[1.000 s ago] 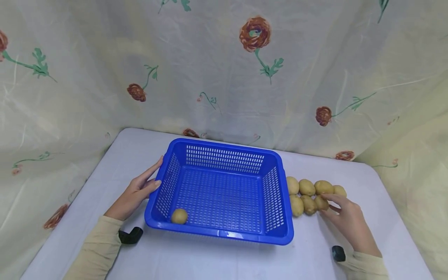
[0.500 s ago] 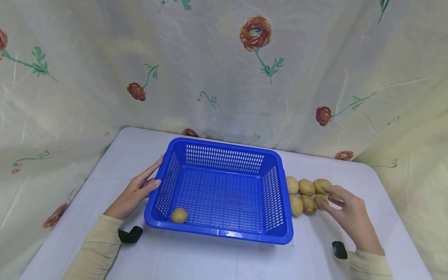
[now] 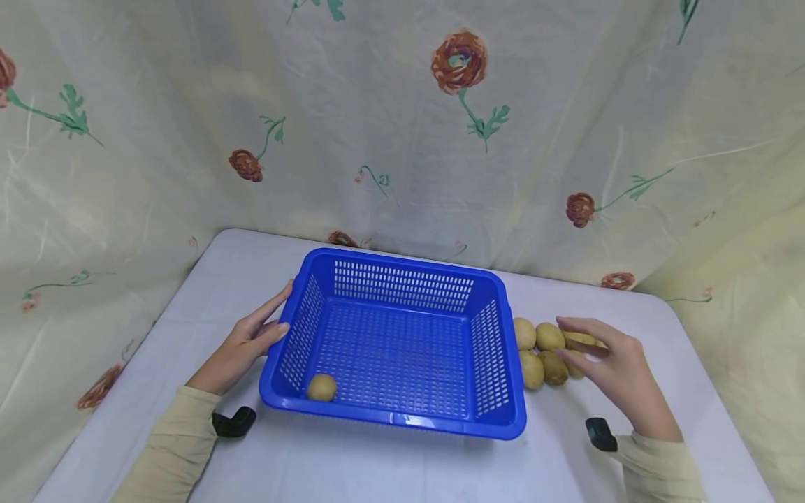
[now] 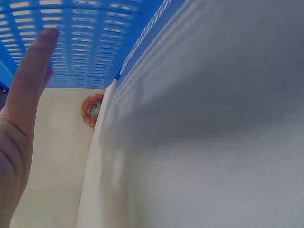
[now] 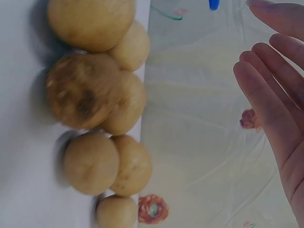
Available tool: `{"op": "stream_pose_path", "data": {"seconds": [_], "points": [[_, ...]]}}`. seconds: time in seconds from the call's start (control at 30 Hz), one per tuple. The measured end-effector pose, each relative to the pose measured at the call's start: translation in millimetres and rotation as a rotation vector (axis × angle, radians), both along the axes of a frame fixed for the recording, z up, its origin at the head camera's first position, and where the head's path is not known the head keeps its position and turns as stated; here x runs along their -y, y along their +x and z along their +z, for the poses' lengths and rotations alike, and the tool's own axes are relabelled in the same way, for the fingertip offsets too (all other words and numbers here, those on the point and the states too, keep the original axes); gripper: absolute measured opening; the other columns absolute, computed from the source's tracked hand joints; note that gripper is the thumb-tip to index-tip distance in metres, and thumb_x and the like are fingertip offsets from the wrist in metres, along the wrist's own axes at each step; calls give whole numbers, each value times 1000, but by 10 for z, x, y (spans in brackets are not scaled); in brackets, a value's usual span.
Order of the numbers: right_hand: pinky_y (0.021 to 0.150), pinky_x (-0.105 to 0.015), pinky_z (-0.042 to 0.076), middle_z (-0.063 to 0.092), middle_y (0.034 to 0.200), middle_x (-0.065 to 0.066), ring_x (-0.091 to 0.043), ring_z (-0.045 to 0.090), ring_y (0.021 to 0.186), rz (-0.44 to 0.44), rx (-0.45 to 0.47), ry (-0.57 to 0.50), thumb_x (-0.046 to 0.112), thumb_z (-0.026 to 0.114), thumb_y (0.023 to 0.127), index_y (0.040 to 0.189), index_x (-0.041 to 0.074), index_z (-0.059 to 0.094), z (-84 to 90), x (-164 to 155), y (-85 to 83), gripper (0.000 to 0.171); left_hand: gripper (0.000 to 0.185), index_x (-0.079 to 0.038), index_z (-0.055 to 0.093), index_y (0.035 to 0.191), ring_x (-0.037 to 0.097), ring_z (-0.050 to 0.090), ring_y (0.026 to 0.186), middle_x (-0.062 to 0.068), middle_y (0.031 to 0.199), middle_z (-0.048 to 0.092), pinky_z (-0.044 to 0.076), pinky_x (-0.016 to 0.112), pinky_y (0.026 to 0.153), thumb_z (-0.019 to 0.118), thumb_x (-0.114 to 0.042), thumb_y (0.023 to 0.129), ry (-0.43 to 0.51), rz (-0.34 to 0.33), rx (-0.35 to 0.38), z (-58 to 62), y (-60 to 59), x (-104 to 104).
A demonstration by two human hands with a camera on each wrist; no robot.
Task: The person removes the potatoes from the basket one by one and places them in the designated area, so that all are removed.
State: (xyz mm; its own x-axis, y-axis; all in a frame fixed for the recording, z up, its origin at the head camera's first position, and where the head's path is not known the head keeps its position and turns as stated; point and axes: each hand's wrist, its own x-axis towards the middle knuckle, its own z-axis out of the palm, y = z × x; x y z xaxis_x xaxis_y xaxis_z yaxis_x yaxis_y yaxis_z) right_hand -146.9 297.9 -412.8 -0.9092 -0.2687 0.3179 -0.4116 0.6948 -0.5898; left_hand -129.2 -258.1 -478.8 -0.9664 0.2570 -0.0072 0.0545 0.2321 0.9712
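A blue plastic basket with slotted walls stands on the white table. One potato lies in its near left corner. My left hand holds the basket's left rim, thumb on top; the left wrist view shows straight fingers against the outer wall. Right of the basket, several potatoes sit in two rows, among them a brownish one and a pale one. My right hand hovers over the right end of these rows, fingers extended, nothing held. It hides part of the farthest potatoes.
A white cloth covers the table. Behind and around it hangs a pale curtain printed with red flowers. Black wrist-worn devices, one on the left and another on the right, sit close to the tabletop.
My right hand has let go of the right end potato of the near row, lifted away, then moved left over the rows. The left hand and basket stay put.
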Motion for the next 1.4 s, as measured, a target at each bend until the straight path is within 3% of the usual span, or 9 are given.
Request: {"op": "stream_pose_path", "data": {"seconds": [0.63,0.77,0.9,1.03,1.23,1.4], "points": [[84,-8,55,73,127,-16,17,60,112,103,24,-21,-1,83,83,128,8,72,332,419,-88,47,64,-33,18,166,46,49,144,5,176,13,56,57,103,49,-31,110,2,2,5,19,10,-2],[85,-11,56,73,127,-15,-3,70,114,127,34,3,2,82,85,128,9,72,374,525,-111,44,64,-33,18,166,47,49,143,6,176,13,56,57,102,49,-31,110,-1,1,3,22,9,-1],[84,-15,59,74,126,-13,-28,71,114,156,32,38,4,83,85,127,8,73,407,626,-146,43,64,-31,17,167,46,49,143,5,176,12,60,43,100,49,-30,110,11,-6,0,12,5,11],[83,-25,63,74,126,-15,-33,72,114,214,28,45,0,83,84,126,3,72,439,735,-186,44,64,-31,18,167,42,50,143,2,176,11,59,29,95,48,-31,111,26,-9,8,-2,0,27],[86,-46,63,72,129,-15,-37,71,116,277,83,49,1,82,85,128,6,71,496,939,-217,45,64,-31,17,167,43,49,143,2,176,10,58,27,95,48,-31,111,28,-16,2,4,-3,21],[88,-45,63,72,130,-12,-31,71,117,353,104,52,0,83,83,129,8,72,505,1124,-253,47,64,-31,18,167,46,48,143,2,176,9,58,26,94,48,-29,111,39,-22,-3,13,0,11]]}}
